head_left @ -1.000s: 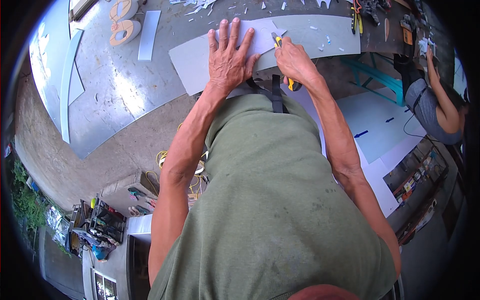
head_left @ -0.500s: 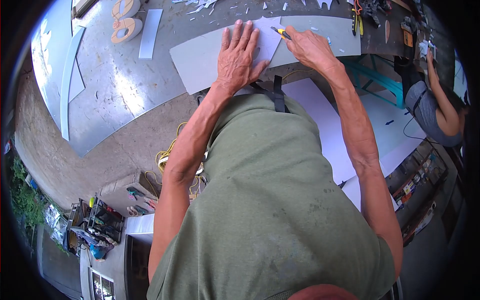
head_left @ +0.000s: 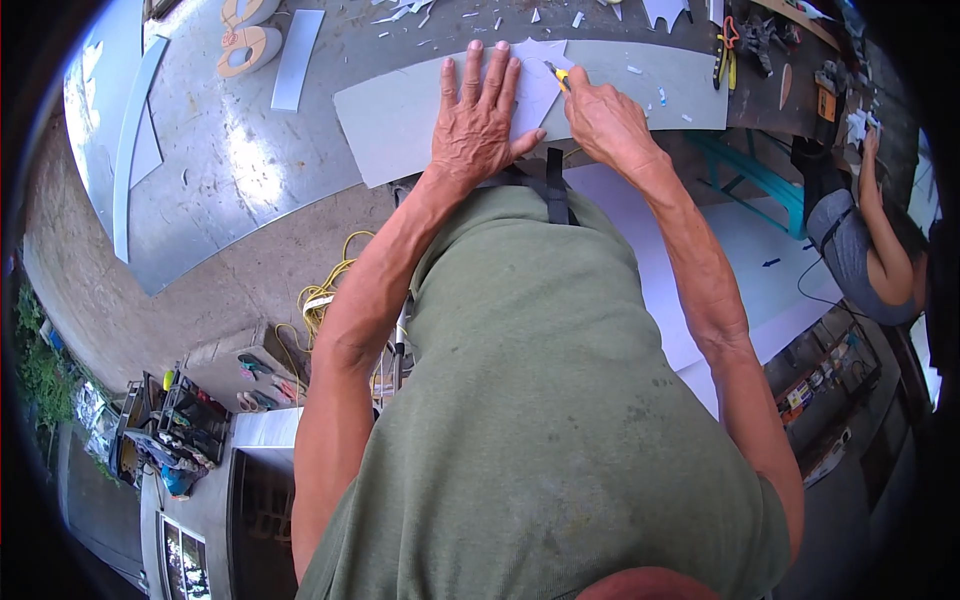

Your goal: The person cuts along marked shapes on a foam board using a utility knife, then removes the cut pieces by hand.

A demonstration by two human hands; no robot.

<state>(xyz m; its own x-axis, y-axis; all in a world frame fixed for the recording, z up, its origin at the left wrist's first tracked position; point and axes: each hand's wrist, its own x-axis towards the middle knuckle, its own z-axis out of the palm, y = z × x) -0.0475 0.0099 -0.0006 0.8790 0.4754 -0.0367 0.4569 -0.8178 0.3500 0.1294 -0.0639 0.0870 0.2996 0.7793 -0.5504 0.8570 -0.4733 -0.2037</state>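
Observation:
My left hand (head_left: 477, 115) lies flat with fingers spread, pressing on a grey board (head_left: 395, 115) and the left edge of a white paper piece (head_left: 540, 85). Faint drawn lines show on the paper. In my right hand (head_left: 607, 120) is a yellow utility knife (head_left: 561, 78), its blade pointing up and left over the paper. Whether the blade tip touches the paper I cannot tell. Small white scraps (head_left: 635, 70) lie on the board to the right of the knife.
The metal-topped table (head_left: 235, 190) holds wooden number-like shapes (head_left: 250, 50), pale strips (head_left: 298, 60) and paper scraps. Yellow-handled pliers (head_left: 732, 70) lie at the right. A teal bench (head_left: 760, 180) stands below. Another person (head_left: 860, 235) works at the far right. Yellow cord (head_left: 318, 300) lies coiled on the floor.
The knife has turned to a steeper angle, and my right hand has shifted slightly down. My left hand stays flat on the board. The whole view has shifted a little.

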